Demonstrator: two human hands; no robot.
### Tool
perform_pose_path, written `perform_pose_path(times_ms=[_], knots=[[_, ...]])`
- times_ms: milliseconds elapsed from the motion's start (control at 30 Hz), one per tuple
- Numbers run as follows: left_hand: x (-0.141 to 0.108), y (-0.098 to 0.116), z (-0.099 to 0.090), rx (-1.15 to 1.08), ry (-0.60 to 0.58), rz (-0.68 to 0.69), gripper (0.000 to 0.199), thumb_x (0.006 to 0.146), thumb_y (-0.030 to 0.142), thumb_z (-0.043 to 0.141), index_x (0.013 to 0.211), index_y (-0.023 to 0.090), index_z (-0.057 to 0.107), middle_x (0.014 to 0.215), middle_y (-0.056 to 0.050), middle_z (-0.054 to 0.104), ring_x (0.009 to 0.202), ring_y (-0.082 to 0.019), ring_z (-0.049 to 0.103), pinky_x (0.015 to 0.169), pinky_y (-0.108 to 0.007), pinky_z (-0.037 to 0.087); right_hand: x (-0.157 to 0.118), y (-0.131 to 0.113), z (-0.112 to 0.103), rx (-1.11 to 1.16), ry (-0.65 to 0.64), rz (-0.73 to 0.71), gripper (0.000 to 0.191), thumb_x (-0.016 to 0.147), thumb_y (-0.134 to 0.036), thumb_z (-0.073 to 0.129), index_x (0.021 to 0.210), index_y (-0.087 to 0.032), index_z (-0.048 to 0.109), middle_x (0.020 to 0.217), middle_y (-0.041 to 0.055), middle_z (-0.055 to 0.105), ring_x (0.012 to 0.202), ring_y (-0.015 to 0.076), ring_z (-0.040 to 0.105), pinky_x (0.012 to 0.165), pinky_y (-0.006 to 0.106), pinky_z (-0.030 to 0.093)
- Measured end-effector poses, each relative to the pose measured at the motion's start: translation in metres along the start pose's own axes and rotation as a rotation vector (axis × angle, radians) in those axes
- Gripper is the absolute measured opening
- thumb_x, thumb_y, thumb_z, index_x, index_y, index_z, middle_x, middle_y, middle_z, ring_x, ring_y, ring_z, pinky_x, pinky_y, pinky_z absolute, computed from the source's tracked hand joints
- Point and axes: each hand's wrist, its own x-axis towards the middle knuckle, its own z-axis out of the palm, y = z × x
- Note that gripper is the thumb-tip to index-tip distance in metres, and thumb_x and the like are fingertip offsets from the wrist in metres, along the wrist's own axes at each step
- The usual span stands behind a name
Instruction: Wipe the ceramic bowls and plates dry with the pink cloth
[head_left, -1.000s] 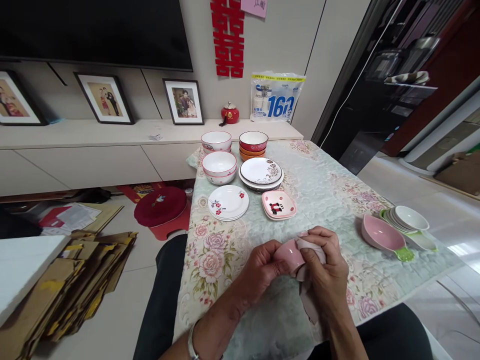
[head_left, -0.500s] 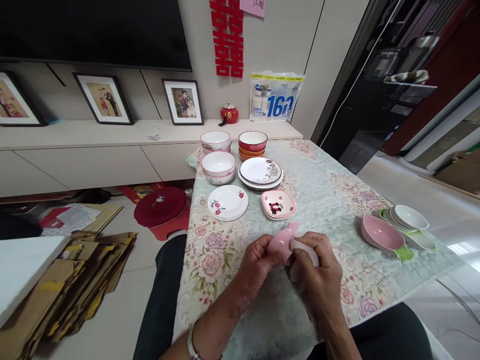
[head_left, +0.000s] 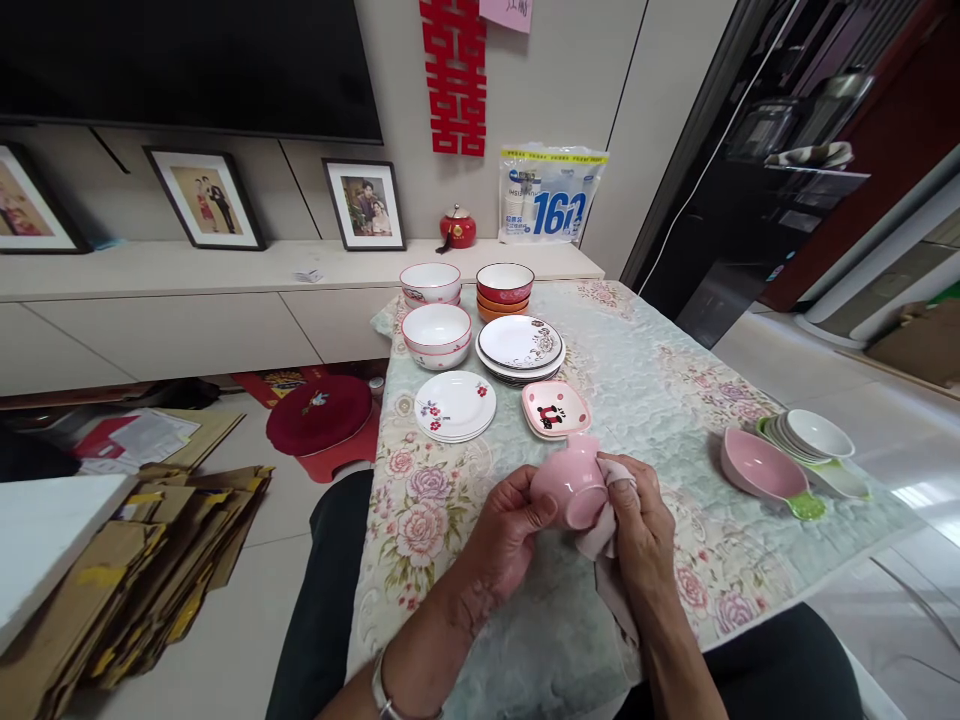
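A small pink bowl (head_left: pixel 568 486) is tilted above the near part of the table, its underside and foot ring facing me. My left hand (head_left: pixel 510 530) grips its left side, thumb on the outer wall. In my right hand (head_left: pixel 643 530) is a pale pinkish cloth (head_left: pixel 601 535), pressed against the bowl's right side and hanging down below the wrist. Just beyond the bowl lie square pink dishes (head_left: pixel 556 408) with a cartoon print. To their left is a short stack of white flowered plates (head_left: pixel 455 405).
Stacked bowls (head_left: pixel 437 335) and larger plates (head_left: pixel 520 343) stand farther back on the flowered tablecloth (head_left: pixel 427 500). At the right edge are a pink bowl with a green handle (head_left: pixel 763 465) and small white bowls (head_left: pixel 820 434). A red stool (head_left: pixel 321 413) and flattened cardboard (head_left: pixel 142 560) are at left.
The pink bowl has turned so its underside and foot ring now show more. My right hand and the cloth have shifted along its right side.
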Motion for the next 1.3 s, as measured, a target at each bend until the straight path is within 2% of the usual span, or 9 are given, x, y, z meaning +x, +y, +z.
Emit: perform_pose_path(times_ms=[233, 367, 533, 700, 800, 967, 1067, 1200, 1300], knots=[[0.006, 0.007, -0.002, -0.19, 0.01, 0.01, 0.044, 0.061, 0.032, 0.09, 0.096, 0.015, 0.07, 0.093, -0.007, 0.073, 0.087, -0.02, 0.064, 0.085, -0.033, 0.049, -0.01, 0.001, 0.006, -0.055, -0.05, -0.057, 0.037, 0.101, -0.037, 0.043, 0.13, -0.028, 0.062, 0.119, 0.0089, 0.057, 0.112, 0.0237, 0.055, 0.092, 0.042, 0.048], [0.008, 0.004, -0.005, -0.188, 0.024, 0.042, 0.042, 0.063, 0.029, 0.089, 0.096, 0.014, 0.069, 0.094, -0.007, 0.073, 0.088, -0.019, 0.065, 0.085, -0.031, 0.049, -0.012, -0.008, 0.009, -0.204, -0.027, -0.292, 0.032, 0.096, -0.024, 0.053, 0.125, -0.029, 0.066, 0.106, 0.0079, 0.059, 0.097, 0.0217, 0.058, 0.079, 0.039, 0.051], [0.005, 0.0, -0.004, -0.131, 0.038, 0.009, 0.033, 0.063, 0.027, 0.089, 0.084, 0.013, 0.068, 0.08, -0.003, 0.069, 0.073, -0.012, 0.058, 0.072, -0.025, 0.044, -0.013, -0.022, 0.01, -0.256, -0.064, -0.547, 0.032, 0.09, -0.01, 0.057, 0.118, -0.025, 0.063, 0.1, 0.0071, 0.067, 0.092, 0.0222, 0.06, 0.076, 0.038, 0.051], [0.003, 0.0, 0.001, -0.074, 0.071, 0.026, 0.034, 0.058, 0.028, 0.09, 0.08, 0.014, 0.068, 0.078, -0.002, 0.069, 0.076, -0.015, 0.058, 0.077, -0.027, 0.044, -0.008, -0.016, 0.008, -0.355, 0.04, -0.488, 0.014, 0.091, -0.015, 0.056, 0.101, -0.023, 0.063, 0.091, 0.0055, 0.067, 0.087, 0.0215, 0.061, 0.076, 0.037, 0.05], [0.004, 0.0, 0.0, -0.056, 0.09, 0.052, 0.032, 0.059, 0.028, 0.089, 0.079, 0.014, 0.068, 0.079, -0.002, 0.069, 0.077, -0.015, 0.058, 0.078, -0.027, 0.043, -0.007, -0.014, 0.007, -0.397, 0.023, -0.438, 0.009, 0.092, -0.019, 0.055, 0.096, -0.023, 0.062, 0.087, 0.0048, 0.065, 0.082, 0.0207, 0.061, 0.074, 0.036, 0.049], [0.004, -0.002, -0.002, -0.051, 0.07, 0.061, 0.029, 0.064, 0.027, 0.087, 0.079, 0.015, 0.066, 0.075, 0.0, 0.066, 0.074, -0.013, 0.056, 0.074, -0.025, 0.042, -0.013, -0.027, 0.008, -0.324, -0.054, -0.423, 0.013, 0.091, -0.019, 0.055, 0.1, -0.024, 0.062, 0.089, 0.0038, 0.067, 0.081, 0.0196, 0.064, 0.068, 0.032, 0.05], [0.003, -0.003, 0.0, -0.057, 0.025, 0.032, 0.026, 0.068, 0.026, 0.085, 0.081, 0.015, 0.065, 0.075, 0.0, 0.065, 0.071, -0.012, 0.054, 0.072, -0.024, 0.042, -0.013, -0.029, 0.009, -0.293, -0.025, -0.459, 0.017, 0.09, -0.016, 0.054, 0.103, -0.025, 0.062, 0.094, 0.0047, 0.067, 0.088, 0.0207, 0.064, 0.073, 0.033, 0.051], [0.003, -0.002, 0.001, -0.037, 0.053, 0.029, 0.029, 0.064, 0.025, 0.087, 0.079, 0.014, 0.065, 0.077, -0.001, 0.067, 0.073, -0.012, 0.055, 0.073, -0.025, 0.043, -0.011, -0.021, 0.011, -0.336, 0.068, -0.431, 0.014, 0.09, -0.017, 0.053, 0.098, -0.023, 0.063, 0.09, 0.0056, 0.065, 0.086, 0.0214, 0.063, 0.076, 0.036, 0.051], [0.004, 0.0, 0.0, -0.027, 0.072, 0.059, 0.03, 0.063, 0.025, 0.087, 0.078, 0.014, 0.064, 0.075, 0.0, 0.066, 0.073, -0.012, 0.054, 0.073, -0.024, 0.042, -0.011, -0.02, 0.01, -0.332, 0.001, -0.366, 0.01, 0.089, -0.02, 0.055, 0.094, -0.023, 0.064, 0.086, 0.0044, 0.066, 0.081, 0.0201, 0.062, 0.073, 0.033, 0.051]])
